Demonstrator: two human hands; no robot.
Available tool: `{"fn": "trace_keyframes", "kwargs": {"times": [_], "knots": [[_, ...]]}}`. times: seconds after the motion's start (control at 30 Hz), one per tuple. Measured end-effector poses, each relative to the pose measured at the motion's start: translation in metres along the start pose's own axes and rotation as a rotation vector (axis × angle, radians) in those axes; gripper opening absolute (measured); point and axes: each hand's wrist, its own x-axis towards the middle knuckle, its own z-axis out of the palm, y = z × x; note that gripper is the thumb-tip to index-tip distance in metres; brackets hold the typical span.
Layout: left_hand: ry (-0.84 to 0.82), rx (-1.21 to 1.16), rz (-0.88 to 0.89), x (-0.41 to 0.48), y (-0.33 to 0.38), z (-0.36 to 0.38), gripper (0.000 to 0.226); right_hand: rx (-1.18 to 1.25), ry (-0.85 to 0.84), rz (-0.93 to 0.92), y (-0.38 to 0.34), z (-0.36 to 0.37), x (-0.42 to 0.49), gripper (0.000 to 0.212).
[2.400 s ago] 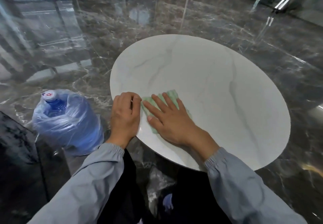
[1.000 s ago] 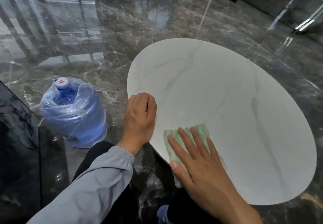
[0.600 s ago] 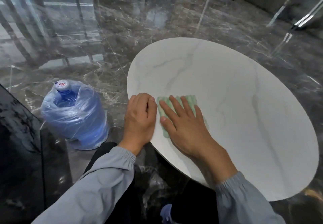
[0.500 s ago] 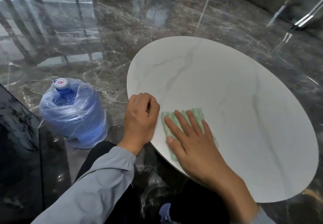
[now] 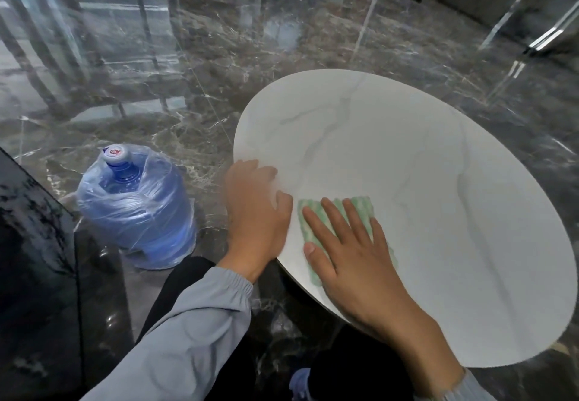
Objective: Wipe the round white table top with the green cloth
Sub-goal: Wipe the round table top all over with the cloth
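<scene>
At the far left a dark glossy panel (image 5: pixel 28 244) comes close to your side. Next to it, on the floor (image 5: pixel 188 87), stands a large blue water bottle (image 5: pixel 134 209) wrapped in clear plastic. It is near your left elbow and your knee, so a wide swing of the arm could knock it, I think.

Your left hand (image 5: pixel 255 209) lies over the near-left edge of the table (image 5: pixel 407 137), fingers curled loosely on the rim, holding nothing but the table itself. It seems to steady the top. If you press hard there while you push with the other hand, the round top could rock or shift; I cannot see the leg, so I cannot tell how stable it is.

Just beside it, your right hand (image 5: pixel 354 253) is open and flat, fingers spread, pressing the green cloth (image 5: pixel 360 209) on the near-left part of the table. The cloth reaches the near rim. Here is the main risk: a stroke toward you may drag the cloth over the edge, and it can slip from under the palm and fall to the floor.

To the right, most of the white top is bare. In my judgement it still waits for wiping, and you must lean forward to reach the far side.
</scene>
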Motion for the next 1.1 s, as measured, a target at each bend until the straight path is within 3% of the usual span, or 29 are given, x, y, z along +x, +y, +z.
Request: {"fn": "trace_keyframes", "kwargs": {"times": [0.23,0.47,0.7,0.97,1.1], "knots": [[-0.021,-0.010,0.000,0.000,-0.001,0.002,0.035,-0.038,-0.112,0.020,-0.002,-0.002,-0.033,0.053],[-0.026,-0.102,-0.023,0.001,0.002,-0.001,0.041,0.034,-0.002,-0.026,-0.010,-0.002,0.042,0.055],[-0.014,-0.075,-0.019,0.001,-0.002,0.002,0.030,-0.045,-0.075,-0.061,-0.004,0.001,-0.048,0.055],[-0.039,-0.139,-0.032,0.002,0.001,-0.001,0.042,0.046,-0.004,-0.069,-0.015,-0.002,0.050,0.056],[-0.033,-0.162,-0.046,0.003,-0.001,0.000,0.044,0.042,0.018,-0.092,-0.011,-0.002,0.035,0.055]]}}
